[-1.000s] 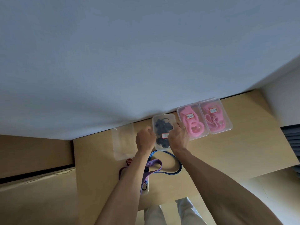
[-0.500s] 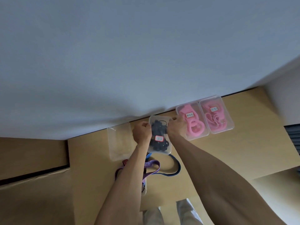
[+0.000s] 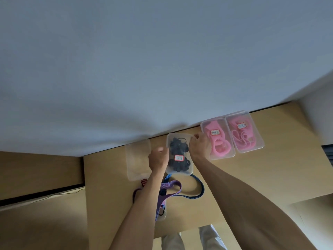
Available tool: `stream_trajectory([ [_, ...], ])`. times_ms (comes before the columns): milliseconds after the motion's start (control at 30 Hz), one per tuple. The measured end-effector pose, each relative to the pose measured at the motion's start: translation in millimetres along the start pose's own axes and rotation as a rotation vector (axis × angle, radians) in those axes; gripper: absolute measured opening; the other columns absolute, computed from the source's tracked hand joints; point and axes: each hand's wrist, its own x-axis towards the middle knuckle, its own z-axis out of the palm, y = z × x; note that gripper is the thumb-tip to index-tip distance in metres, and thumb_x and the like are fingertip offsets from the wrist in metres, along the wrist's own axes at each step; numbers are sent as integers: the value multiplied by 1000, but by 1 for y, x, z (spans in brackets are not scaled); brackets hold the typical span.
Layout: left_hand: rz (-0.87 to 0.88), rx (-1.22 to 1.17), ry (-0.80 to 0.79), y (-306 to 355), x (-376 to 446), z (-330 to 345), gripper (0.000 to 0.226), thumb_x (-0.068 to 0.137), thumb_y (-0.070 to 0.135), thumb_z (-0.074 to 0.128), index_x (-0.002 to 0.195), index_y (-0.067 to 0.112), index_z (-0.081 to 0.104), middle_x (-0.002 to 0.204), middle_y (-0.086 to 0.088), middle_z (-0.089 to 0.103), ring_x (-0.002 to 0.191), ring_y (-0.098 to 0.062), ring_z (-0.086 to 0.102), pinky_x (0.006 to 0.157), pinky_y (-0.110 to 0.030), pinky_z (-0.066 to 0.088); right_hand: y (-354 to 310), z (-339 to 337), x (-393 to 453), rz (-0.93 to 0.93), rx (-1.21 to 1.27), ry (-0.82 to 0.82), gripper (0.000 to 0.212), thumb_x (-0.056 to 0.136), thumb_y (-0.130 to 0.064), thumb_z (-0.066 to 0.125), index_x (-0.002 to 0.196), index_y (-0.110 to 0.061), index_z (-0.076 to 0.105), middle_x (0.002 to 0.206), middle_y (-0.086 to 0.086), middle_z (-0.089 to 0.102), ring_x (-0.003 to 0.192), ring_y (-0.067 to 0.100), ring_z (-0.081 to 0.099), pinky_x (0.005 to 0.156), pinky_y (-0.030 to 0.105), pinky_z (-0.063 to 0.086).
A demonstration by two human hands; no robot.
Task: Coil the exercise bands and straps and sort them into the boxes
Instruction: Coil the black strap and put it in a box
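Your grip is on the black-band box [image 3: 179, 156]: your left hand [image 3: 158, 159] curls round its 9 o'clock edge and your right hand [image 3: 199, 147] holds its 3 o'clock edge, fingertips at the far corner. It sits on the worktop [image 3: 252, 177] by the wall, lid on, with a red-edged label on top. At its 9 o'clock lies a clear box [image 3: 137, 159]; what it holds is unclear. At 3 o'clock, 2 boxes of pink bands [image 3: 218, 139] [image 3: 245, 135] sit side by side, touching. At 6 o'clock, under your left forearm, a purple strap [image 3: 173, 186] and a blue band [image 3: 196, 192] lie loose.
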Motion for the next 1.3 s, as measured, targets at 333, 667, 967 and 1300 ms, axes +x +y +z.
stream_trajectory([
  [333, -12, 132, -164, -21, -36, -9, 16, 86, 0, 56, 74, -1, 67, 77, -22, 71, 76, -36, 68, 75, -42, 55, 59, -14, -74, 75, 48, -195, 31, 77, 0, 57, 103, -5, 74, 91, 19, 72, 83, 38, 65, 74, 39, 55],
  [667, -16, 30, -84, -23, -40, 0, 15, 88, 8, 59, 79, 3, 69, 73, -9, 73, 67, -26, 73, 66, -37, 59, 56, 5, -58, 302, 152, -121, 30, 80, 3, 55, 102, -14, 66, 86, 19, 70, 78, 35, 69, 75, 44, 60],
  [967, 63, 468, -24, 3, -46, -6, 24, 97, 31, 56, 102, 10, 67, 98, -9, 71, 74, -20, 58, 60, -29, 42, 50, 7, -63, 329, 141, -109, 43, 85, -10, 64, 127, -5, 57, 109, 22, 67, 99, 38, 63, 84, 42, 54],
  [1300, 668, 525, 38, 36, -8, -17, 53, 87, -3, 53, 138, 10, 56, 145, -15, 48, 137, -31, 41, 107, -43, 43, 28, -11, -53, -9, -12, 21, 56, 74, 10, 50, 120, -17, 64, 109, 15, 63, 89, 33, 62, 72, 41, 56],
])
